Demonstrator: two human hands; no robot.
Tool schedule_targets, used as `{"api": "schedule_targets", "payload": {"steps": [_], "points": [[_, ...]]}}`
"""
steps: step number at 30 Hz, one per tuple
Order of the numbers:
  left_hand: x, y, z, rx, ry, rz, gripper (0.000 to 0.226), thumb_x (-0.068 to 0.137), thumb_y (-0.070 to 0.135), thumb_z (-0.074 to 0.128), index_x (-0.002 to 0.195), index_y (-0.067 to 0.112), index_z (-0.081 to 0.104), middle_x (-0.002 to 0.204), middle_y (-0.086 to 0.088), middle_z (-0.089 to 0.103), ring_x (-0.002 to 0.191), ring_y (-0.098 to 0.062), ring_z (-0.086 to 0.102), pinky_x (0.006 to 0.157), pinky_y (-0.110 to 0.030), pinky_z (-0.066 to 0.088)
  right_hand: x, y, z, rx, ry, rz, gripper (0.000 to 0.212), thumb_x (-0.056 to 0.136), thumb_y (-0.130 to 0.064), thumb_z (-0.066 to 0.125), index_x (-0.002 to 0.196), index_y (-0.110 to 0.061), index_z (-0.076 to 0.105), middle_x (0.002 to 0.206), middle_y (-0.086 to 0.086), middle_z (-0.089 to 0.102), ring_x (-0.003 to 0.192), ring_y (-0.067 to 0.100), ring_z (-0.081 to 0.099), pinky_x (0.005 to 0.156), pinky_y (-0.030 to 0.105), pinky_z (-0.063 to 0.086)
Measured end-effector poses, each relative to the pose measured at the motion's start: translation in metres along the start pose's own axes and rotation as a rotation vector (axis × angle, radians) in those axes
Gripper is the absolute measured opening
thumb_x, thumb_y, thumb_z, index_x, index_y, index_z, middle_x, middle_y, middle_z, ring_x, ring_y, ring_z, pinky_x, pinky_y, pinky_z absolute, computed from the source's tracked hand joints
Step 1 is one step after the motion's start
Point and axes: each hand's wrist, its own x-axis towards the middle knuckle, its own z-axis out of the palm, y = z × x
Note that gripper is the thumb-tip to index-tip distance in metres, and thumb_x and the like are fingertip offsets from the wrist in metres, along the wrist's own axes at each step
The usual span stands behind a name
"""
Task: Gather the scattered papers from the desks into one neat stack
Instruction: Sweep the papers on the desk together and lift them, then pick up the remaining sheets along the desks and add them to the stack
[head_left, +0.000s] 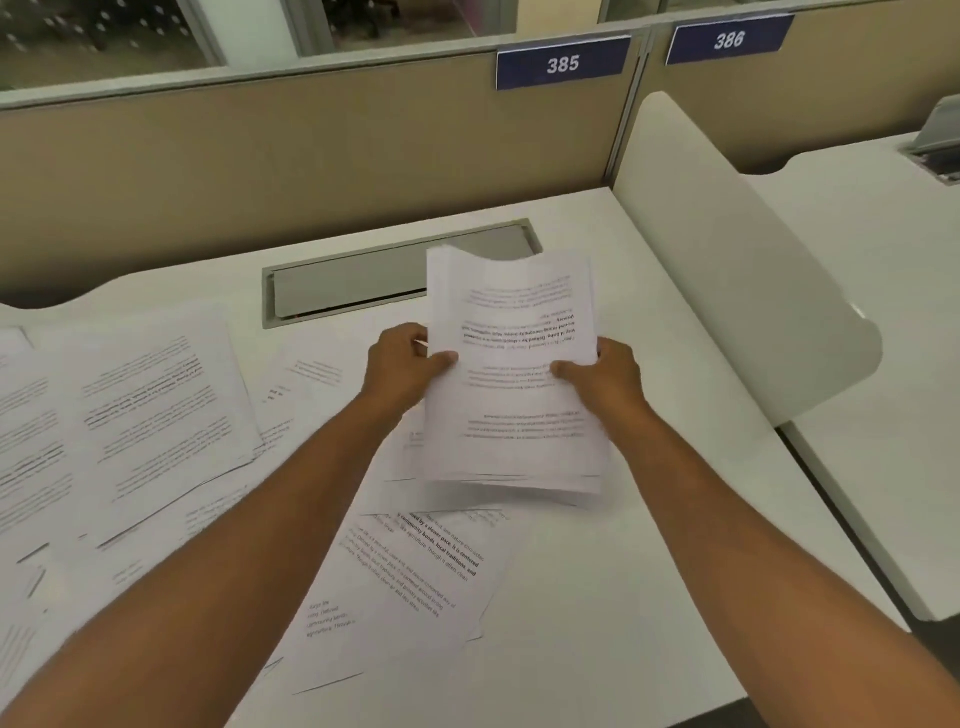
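1. The left hand (405, 364) and the right hand (605, 371) each pinch a side edge of a bundle of papers (511, 374), thumbs on the top sheet and fingers curled behind it.
2. The bundle is held up above the desk (597, 597), near its right half; its top edge curls and its lower edges fan out unevenly. The number of sheets in it cannot be told.
3. Loose sheets (150, 410) overlap across the left part of the desk as far as the picture's left edge; more printed sheets (410, 577) lie under and between the forearms. They overlap too much to count.
4. Bare desk surface lies to the right and front of the bundle, up to a curved white divider (727, 270).
5. A grey cable hatch (353, 283) sits behind the bundle.
6. Two number plates show on the partition: 385 (563, 63) and 386 (730, 39).
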Motion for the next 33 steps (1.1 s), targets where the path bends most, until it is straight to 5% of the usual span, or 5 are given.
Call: {"api": "schedule_targets", "payload": {"steps": [10,16,23,27,33], "points": [[0.008,-0.02,0.08,0.418,-0.085,-0.147,0.09,0.097,0.031,0.084,0.167,0.008,0.033,0.166,-0.024,0.035,0.155,-0.049,0.037,0.119,-0.054,0.044,0.018,0.021,0.032,-0.36,0.118,0.401,0.061,0.093,-0.013,0.077,0.145,-0.004,0.047,0.152,0.019,0.037,0.137,0.04,0.046,0.083,0.038,0.046],[0.019,-0.023,0.073,0.098,-0.061,-0.266,0.071,0.084,0.011,0.093,0.145,0.002,0.057,0.147,-0.02,0.066,0.131,-0.039,0.067,0.107,-0.045,0.059,0.027,0.035,0.017,0.072,0.114,0.303,0.063,0.081,0.001,0.086,0.135,0.003,0.053,0.131,0.017,0.068,0.109,0.031,0.069,0.09,0.037,0.059],[0.018,-0.032,0.065,0.023,-0.143,-0.273,0.068,0.086,0.014,0.094,0.145,0.007,0.061,0.144,-0.013,0.071,0.133,-0.036,0.066,0.113,-0.05,0.057,0.018,0.031,0.006,0.13,-0.221,0.108,0.038,0.1,-0.003,0.07,0.136,-0.015,0.066,0.134,0.006,0.073,0.103,0.018,0.072,0.079,0.027,0.06],[0.003,-0.048,0.042,-0.118,-0.115,-0.178,0.039,0.089,0.022,0.093,0.12,0.02,0.07,0.133,-0.007,0.077,0.1,-0.014,0.072,0.074,-0.023,0.058,0.008,0.018,-0.011,0.189,-0.367,-0.028,0.047,0.105,-0.006,0.065,0.149,-0.02,0.058,0.137,-0.002,0.073,0.121,0.022,0.072,0.098,0.038,0.062],[-0.038,-0.066,-0.037,-0.637,-0.222,-0.146,0.077,0.088,0.033,0.091,0.155,0.025,0.054,0.145,0.0,0.075,0.127,-0.026,0.077,0.097,-0.044,0.068,-0.008,-0.011,-0.016,0.402,-0.713,-0.021,0.053,0.099,-0.01,0.073,0.149,-0.018,0.058,0.14,0.007,0.072,0.125,0.031,0.073,0.098,0.048,0.063]]}}
